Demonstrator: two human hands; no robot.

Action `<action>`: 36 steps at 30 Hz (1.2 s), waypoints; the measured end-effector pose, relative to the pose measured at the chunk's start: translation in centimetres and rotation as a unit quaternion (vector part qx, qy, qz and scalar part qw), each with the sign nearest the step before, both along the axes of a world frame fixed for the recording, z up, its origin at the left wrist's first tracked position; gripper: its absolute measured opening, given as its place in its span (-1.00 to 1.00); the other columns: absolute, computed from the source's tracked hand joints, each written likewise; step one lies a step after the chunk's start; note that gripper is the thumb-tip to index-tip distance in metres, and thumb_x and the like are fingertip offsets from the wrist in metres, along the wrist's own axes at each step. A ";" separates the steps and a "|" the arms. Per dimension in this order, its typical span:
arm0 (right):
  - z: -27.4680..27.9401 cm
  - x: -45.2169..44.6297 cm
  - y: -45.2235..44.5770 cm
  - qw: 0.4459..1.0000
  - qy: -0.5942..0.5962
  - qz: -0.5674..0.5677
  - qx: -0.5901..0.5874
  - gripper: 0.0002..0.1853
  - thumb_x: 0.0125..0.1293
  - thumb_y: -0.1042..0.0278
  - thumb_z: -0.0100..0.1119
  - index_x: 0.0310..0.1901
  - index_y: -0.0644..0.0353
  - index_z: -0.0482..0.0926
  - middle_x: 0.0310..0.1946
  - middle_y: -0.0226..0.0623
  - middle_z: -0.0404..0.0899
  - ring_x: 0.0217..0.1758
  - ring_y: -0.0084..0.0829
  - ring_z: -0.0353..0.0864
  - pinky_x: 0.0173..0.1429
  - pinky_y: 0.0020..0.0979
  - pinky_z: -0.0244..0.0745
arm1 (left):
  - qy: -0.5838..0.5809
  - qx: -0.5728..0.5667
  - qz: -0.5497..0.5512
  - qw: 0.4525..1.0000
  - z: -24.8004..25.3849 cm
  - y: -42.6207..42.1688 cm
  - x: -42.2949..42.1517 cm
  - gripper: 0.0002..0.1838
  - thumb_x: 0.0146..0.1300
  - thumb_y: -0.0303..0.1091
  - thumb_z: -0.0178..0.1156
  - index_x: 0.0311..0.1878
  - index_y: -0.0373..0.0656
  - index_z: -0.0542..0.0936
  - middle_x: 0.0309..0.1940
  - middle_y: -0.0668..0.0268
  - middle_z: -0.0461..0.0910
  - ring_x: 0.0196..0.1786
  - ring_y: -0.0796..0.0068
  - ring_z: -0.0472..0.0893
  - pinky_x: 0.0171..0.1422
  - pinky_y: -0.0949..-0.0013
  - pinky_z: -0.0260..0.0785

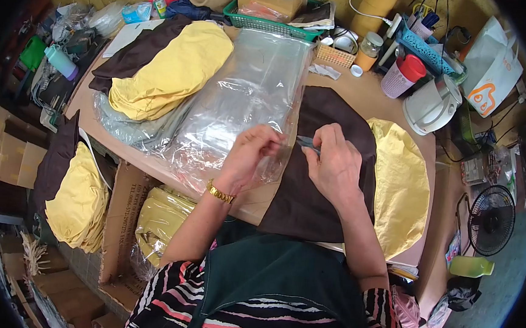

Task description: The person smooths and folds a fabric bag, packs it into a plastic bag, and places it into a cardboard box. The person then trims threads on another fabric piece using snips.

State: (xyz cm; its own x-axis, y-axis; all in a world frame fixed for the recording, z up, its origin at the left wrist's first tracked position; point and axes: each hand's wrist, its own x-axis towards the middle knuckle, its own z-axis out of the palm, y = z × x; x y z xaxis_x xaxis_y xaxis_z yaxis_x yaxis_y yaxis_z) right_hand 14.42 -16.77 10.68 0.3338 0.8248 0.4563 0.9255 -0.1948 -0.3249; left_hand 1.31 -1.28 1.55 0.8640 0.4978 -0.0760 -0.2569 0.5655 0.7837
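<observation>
My left hand (255, 151) is closed in a pinch over the edge of a stack of clear plastic bags (244, 89); what lies between its fingertips is too small to make out. My right hand (337, 163) is closed around a small grey tool (306, 142), possibly thread snips, mostly hidden by the fingers. Beneath the right hand, dark brown fabric (327, 113) lies flat on the table, with yellow fabric (398, 192) along its right side. The fingertips of both hands face each other, a short gap apart.
A folded brown and yellow fabric pile (172, 69) lies at the table's back left; another yellow pile (77, 203) hangs lower left. A cardboard box (125, 233) holds plastic-wrapped yellow fabric. Kettle (432, 106), red-topped cup (397, 79) and green basket (269, 27) stand behind.
</observation>
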 end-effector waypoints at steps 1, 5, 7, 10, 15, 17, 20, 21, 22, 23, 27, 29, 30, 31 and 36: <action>-0.1 0.1 0.0 1.000 0.000 0.001 0.000 -0.69 0.03 0.44 0.37 -0.26 0.14 0.40 -0.35 -0.26 0.42 -0.40 -0.19 0.57 -0.30 -0.28 0.45 | -0.186 -0.071 -0.110 0.974 -3.9 3.0 -0.2 -0.77 0.45 -0.30 0.08 -0.23 -0.25 0.59 0.06 0.18 0.54 -0.01 0.39 0.63 0.07 0.44 0.52; -2.7 2.9 0.1 0.995 0.057 -0.066 0.047 -0.56 0.10 0.30 0.39 -0.03 0.18 0.42 -0.25 -0.18 0.49 -0.33 -0.12 0.59 -0.21 -0.22 0.49 | 0.098 0.150 0.292 0.939 2.8 1.3 -0.8 -0.62 0.40 -0.22 0.13 0.17 -0.22 0.47 0.13 0.17 0.49 -0.06 0.44 0.61 0.08 0.43 0.48; -4.9 5.7 0.8 0.976 0.178 -0.127 0.024 -0.46 0.19 0.14 0.37 0.09 0.21 0.38 -0.26 -0.09 0.55 -0.28 -0.07 0.59 -0.16 -0.13 0.49 | 0.123 0.193 0.238 0.944 0.8 1.4 1.3 -0.51 0.37 -0.19 0.16 0.27 -0.21 0.37 0.14 0.18 0.49 -0.08 0.40 0.62 0.07 0.36 0.49; -8.5 8.4 2.6 0.955 0.202 -0.214 0.041 -0.44 0.23 0.03 0.32 0.11 0.21 0.37 -0.32 -0.04 0.56 -0.23 -0.03 0.60 -0.14 -0.11 0.48 | 0.216 0.242 0.145 0.935 1.3 -1.1 5.0 -0.40 0.30 -0.16 0.22 0.32 -0.26 0.35 0.03 0.15 0.56 -0.15 0.29 0.64 0.04 0.26 0.50; -12.1 9.8 1.5 0.976 0.058 -0.191 -0.089 -0.66 0.28 0.13 0.26 -0.09 0.18 0.45 -0.38 -0.04 0.64 -0.24 0.03 0.65 -0.15 -0.05 0.50 | 0.245 0.545 0.011 0.802 -1.3 0.2 7.0 -0.67 0.27 -0.18 0.19 -0.11 -0.28 0.62 -0.34 0.09 0.65 -0.26 0.16 0.63 -0.09 0.26 0.45; -12.7 10.2 1.0 0.977 0.096 -0.189 -0.008 -0.78 0.30 0.26 0.23 -0.21 0.21 0.45 -0.43 -0.03 0.62 -0.29 0.04 0.64 -0.20 -0.09 0.50 | 0.205 0.534 0.034 0.819 -1.4 1.6 5.2 -0.71 0.27 -0.19 0.16 -0.31 -0.26 0.64 -0.46 0.12 0.62 -0.37 0.18 0.58 -0.21 0.25 0.39; -13.4 10.6 1.1 0.968 0.142 -0.167 0.122 -0.80 0.34 0.32 0.21 -0.28 0.26 0.44 -0.50 -0.06 0.53 -0.47 -0.05 0.55 -0.32 -0.21 0.43 | 0.241 0.506 0.105 0.822 -0.1 4.7 1.7 -0.70 0.30 -0.17 0.15 -0.34 -0.25 0.61 -0.51 0.27 0.58 -0.47 0.41 0.48 -0.30 0.33 0.35; -13.4 10.6 1.2 0.968 0.142 -0.167 0.121 -0.80 0.34 0.32 0.21 -0.28 0.26 0.44 -0.50 -0.06 0.53 -0.47 -0.05 0.55 -0.32 -0.21 0.43 | 0.241 0.505 0.105 0.822 -0.4 5.3 1.4 -0.70 0.30 -0.17 0.15 -0.34 -0.25 0.61 -0.51 0.27 0.58 -0.47 0.41 0.48 -0.30 0.33 0.35; -13.3 10.4 1.2 0.964 0.146 -0.164 0.151 -0.80 0.35 0.33 0.20 -0.28 0.26 0.43 -0.51 -0.07 0.51 -0.48 -0.07 0.52 -0.32 -0.23 0.42 | 0.243 0.409 0.152 0.866 -0.7 5.9 1.3 -0.69 0.32 -0.17 0.16 -0.29 -0.27 0.62 -0.49 0.34 0.58 -0.45 0.49 0.47 -0.28 0.38 0.36; -13.1 10.4 1.2 0.958 0.150 -0.161 0.182 -0.81 0.36 0.35 0.19 -0.28 0.26 0.42 -0.52 -0.09 0.50 -0.50 -0.10 0.48 -0.33 -0.26 0.41 | 0.241 0.309 0.198 0.899 -0.9 6.2 1.3 -0.68 0.33 -0.16 0.17 -0.23 -0.29 0.63 -0.47 0.41 0.59 -0.43 0.57 0.46 -0.26 0.44 0.37; -12.5 10.2 1.1 0.951 0.193 -0.175 0.168 -0.80 0.37 0.33 0.18 -0.28 0.27 0.42 -0.50 -0.08 0.50 -0.48 -0.13 0.48 -0.32 -0.27 0.41 | 0.176 0.349 0.161 0.906 -0.3 -0.3 6.1 -0.57 0.31 -0.09 0.24 -0.11 -0.39 0.64 -0.45 0.39 0.64 -0.35 0.59 0.54 -0.21 0.44 0.41; -12.5 10.3 1.1 0.950 0.203 -0.172 0.162 -0.79 0.38 0.32 0.17 -0.28 0.27 0.42 -0.50 -0.09 0.50 -0.49 -0.15 0.47 -0.31 -0.28 0.41 | 0.151 0.377 0.126 0.905 -0.6 -1.2 7.1 -0.61 0.29 -0.17 0.26 -0.05 -0.37 0.65 -0.40 0.42 0.64 -0.39 0.70 0.48 -0.26 0.53 0.38; -12.6 10.3 1.1 0.950 0.204 -0.174 0.162 -0.79 0.38 0.32 0.17 -0.28 0.27 0.42 -0.50 -0.09 0.50 -0.49 -0.15 0.47 -0.31 -0.28 0.41 | 0.149 0.364 0.042 0.918 -1.1 -0.9 7.4 -0.65 0.26 -0.19 0.29 -0.11 -0.35 0.67 -0.42 0.41 0.64 -0.39 0.71 0.48 -0.27 0.53 0.37; -12.7 10.4 1.1 0.949 0.200 -0.172 0.172 -0.79 0.38 0.32 0.17 -0.28 0.27 0.41 -0.52 -0.08 0.50 -0.49 -0.10 0.49 -0.32 -0.26 0.42 | 0.145 0.348 -0.041 0.925 -1.4 -0.8 7.6 -0.69 0.23 -0.22 0.32 -0.17 -0.32 0.69 -0.45 0.41 0.64 -0.40 0.72 0.48 -0.28 0.53 0.36; -12.9 10.9 1.1 0.943 0.216 -0.180 0.176 -0.79 0.37 0.31 0.18 -0.27 0.27 0.41 -0.52 -0.06 0.50 -0.48 -0.05 0.52 -0.32 -0.24 0.42 | 0.222 0.396 -0.037 0.890 -0.9 1.0 5.4 -0.75 0.23 -0.25 0.32 -0.33 -0.28 0.69 -0.54 0.44 0.60 -0.45 0.76 0.45 -0.35 0.55 0.27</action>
State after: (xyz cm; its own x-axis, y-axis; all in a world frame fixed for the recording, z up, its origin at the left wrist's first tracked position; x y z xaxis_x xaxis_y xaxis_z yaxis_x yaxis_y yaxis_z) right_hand 25.29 -15.69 -2.24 0.7805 0.4453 0.4387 0.5868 -0.2803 -0.7596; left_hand 6.69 -0.24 0.69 0.8685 0.4909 -0.0690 0.1931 -0.2067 0.9592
